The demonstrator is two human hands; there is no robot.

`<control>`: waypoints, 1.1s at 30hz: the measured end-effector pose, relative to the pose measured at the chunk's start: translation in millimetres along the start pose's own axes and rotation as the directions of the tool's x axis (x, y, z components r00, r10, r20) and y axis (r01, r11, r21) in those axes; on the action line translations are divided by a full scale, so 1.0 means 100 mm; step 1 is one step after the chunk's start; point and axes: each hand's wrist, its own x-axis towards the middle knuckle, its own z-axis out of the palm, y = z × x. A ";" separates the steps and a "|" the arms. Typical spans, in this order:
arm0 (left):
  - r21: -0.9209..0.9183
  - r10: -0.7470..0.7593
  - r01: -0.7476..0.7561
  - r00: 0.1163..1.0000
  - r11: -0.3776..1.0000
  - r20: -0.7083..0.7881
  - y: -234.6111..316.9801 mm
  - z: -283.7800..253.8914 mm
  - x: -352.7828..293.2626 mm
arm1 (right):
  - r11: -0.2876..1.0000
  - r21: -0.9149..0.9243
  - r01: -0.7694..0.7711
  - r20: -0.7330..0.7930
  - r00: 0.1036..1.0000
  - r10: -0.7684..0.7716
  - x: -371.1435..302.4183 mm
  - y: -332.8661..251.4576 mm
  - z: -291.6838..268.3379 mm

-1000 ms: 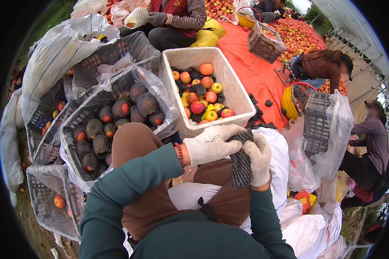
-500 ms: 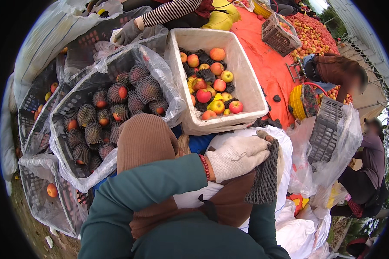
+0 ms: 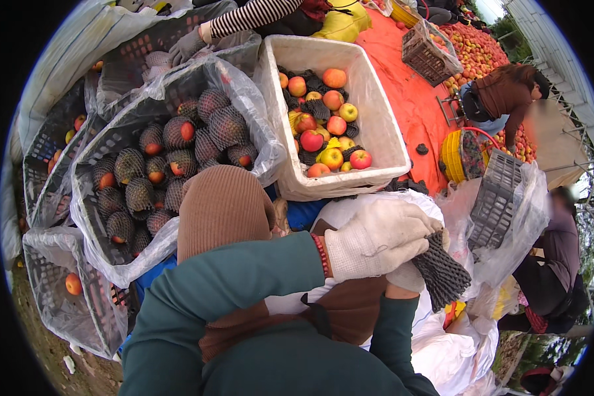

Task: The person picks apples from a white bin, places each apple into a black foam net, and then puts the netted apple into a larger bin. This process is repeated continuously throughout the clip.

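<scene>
My left hand [image 3: 379, 239], in a white knit glove with a red bead bracelet at the wrist, reaches across to the right. Its fingers close on the upper end of a black foam net sleeve [image 3: 442, 270], which hangs tilted down to the right. Underneath is my right hand [image 3: 408, 277], also in a pale glove, against the sleeve; its fingers are mostly hidden. Whether an apple sits inside the sleeve cannot be made out. Both hands are above a white sack [image 3: 350, 210].
Ahead stands a white tub [image 3: 350, 191] with loose apples and black nets. To its left, a plastic-lined crate [image 3: 79, 191] holds several netted apples. A co-worker's gloved hand [image 3: 188, 46] is at a farther crate. A grey crate [image 3: 498, 198] leans at right; apples are heaped beyond.
The net sleeve has swung right, from hanging straight to tilted. My left hand has moved slightly right, its fingers curling over the sleeve's top. More of my right glove now shows.
</scene>
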 end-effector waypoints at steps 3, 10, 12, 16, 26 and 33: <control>-0.262 -0.309 0.381 0.910 0.887 0.277 0.18 0.00 -0.07 | 0.985 0.145 -0.092 -0.050 0.994 0.100 0.03 0.07 0.07; -0.526 -0.382 0.790 0.613 0.314 0.692 0.23 -0.02 -0.19 | 0.947 0.174 -0.268 0.104 0.962 0.253 0.10 0.17 0.22; -0.520 -0.246 0.777 0.614 0.355 0.750 0.22 -0.07 -0.20 | 0.910 0.176 -0.375 0.296 0.902 0.315 0.15 0.26 0.11; -0.372 -0.190 0.575 0.692 0.729 0.697 0.34 -0.32 -0.02 | 0.816 -0.028 -0.577 0.584 0.653 0.482 0.30 0.47 -0.07; -0.685 -0.389 0.713 0.679 0.147 0.623 0.28 -0.06 -0.19 | 0.769 -0.564 -0.302 0.199 0.853 0.482 1.16 0.50 0.09; -0.569 0.016 0.820 0.571 -0.067 0.821 0.24 -0.42 0.01 | -0.846 -0.480 0.234 -0.300 0.862 0.409 2.86 0.54 -1.40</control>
